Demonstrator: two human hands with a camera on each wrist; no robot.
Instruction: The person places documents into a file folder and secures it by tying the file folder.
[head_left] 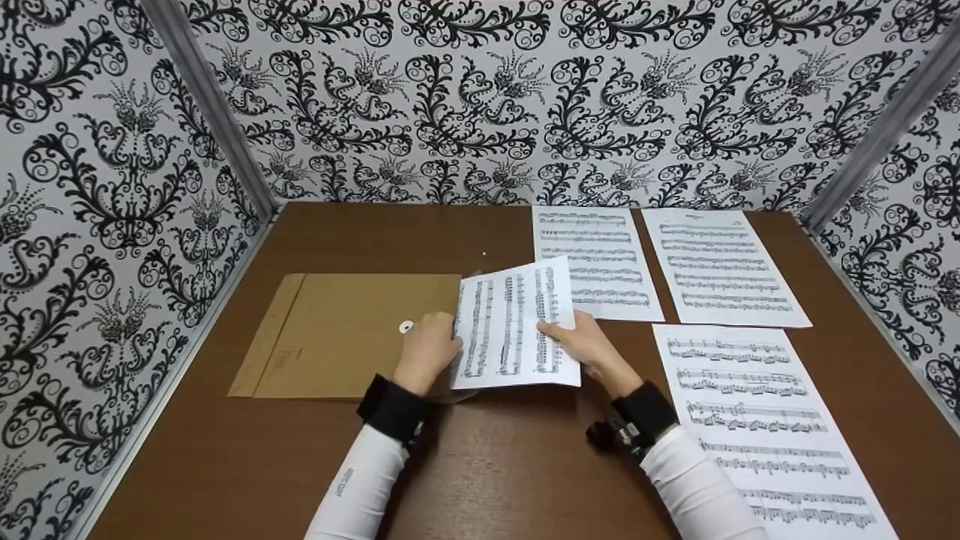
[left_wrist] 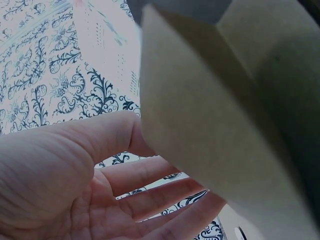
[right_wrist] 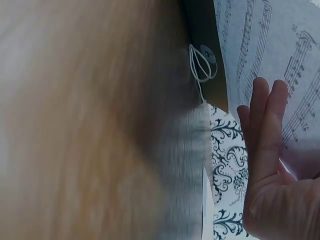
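Observation:
A brown paper envelope [head_left: 345, 345] lies sideways on the left half of the table, a round white button [head_left: 406, 327] on its face. My left hand [head_left: 431, 349] pinches the envelope by its right end, thumb on one side and fingers on the other; the envelope's wall [left_wrist: 200, 115] stands raised in the left wrist view. My right hand [head_left: 589, 345] holds a printed music sheet [head_left: 517, 360] by its right side, thumb on top and fingers underneath. The sheet's left edge is at the envelope's right end, beside my left hand. A looped white string [right_wrist: 200, 65] shows in the right wrist view.
Two music sheets [head_left: 592, 240] [head_left: 720, 262] lie at the back right of the brown table [head_left: 487, 465]. Another music sheet [head_left: 765, 427] lies at the front right, near my right forearm. Patterned black-and-white walls [head_left: 480, 105] enclose the back and sides.

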